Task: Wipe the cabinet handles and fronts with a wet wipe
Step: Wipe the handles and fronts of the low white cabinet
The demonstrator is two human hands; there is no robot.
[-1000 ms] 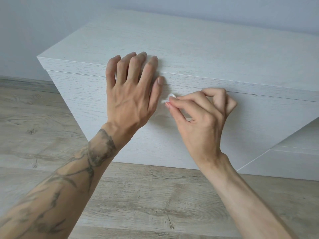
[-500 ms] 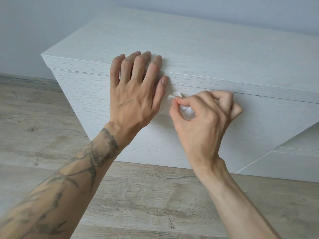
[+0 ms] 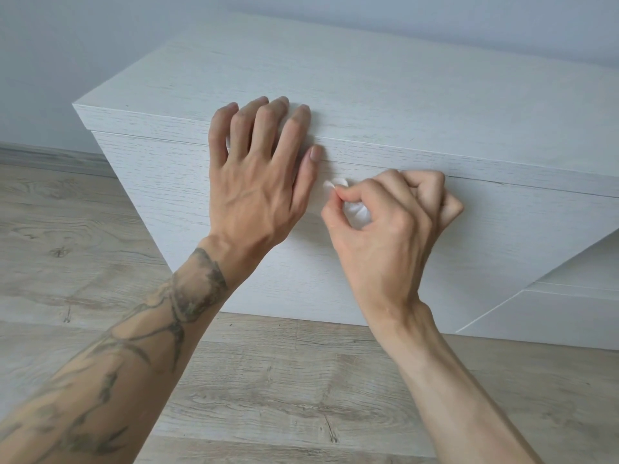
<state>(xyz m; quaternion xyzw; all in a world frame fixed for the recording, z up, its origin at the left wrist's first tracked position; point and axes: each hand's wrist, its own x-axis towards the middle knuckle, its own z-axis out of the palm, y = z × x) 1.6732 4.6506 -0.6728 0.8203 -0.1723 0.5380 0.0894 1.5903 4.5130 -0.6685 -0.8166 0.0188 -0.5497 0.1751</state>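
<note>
A low white wood-grain cabinet (image 3: pixel 402 95) stands against the wall, its front panel (image 3: pixel 160 195) facing me. My left hand (image 3: pixel 258 175) lies flat, fingers spread, over the top front edge and upper front. My right hand (image 3: pixel 388 229) is curled just to its right, pinching a small crumpled white wet wipe (image 3: pixel 355 209) between thumb and fingers against the front, just below the seam under the top. No handle shows on the front.
Light wood-look floor (image 3: pixel 268 380) runs below and to the left of the cabinet. A grey skirting board (image 3: pixel 50 159) and pale wall lie behind. A lower white panel (image 3: pixel 552 313) sits at the right.
My right hand has bunched the wipe tighter into its fingers. The view has shifted slightly; both hands stay at the same spot on the cabinet front.
</note>
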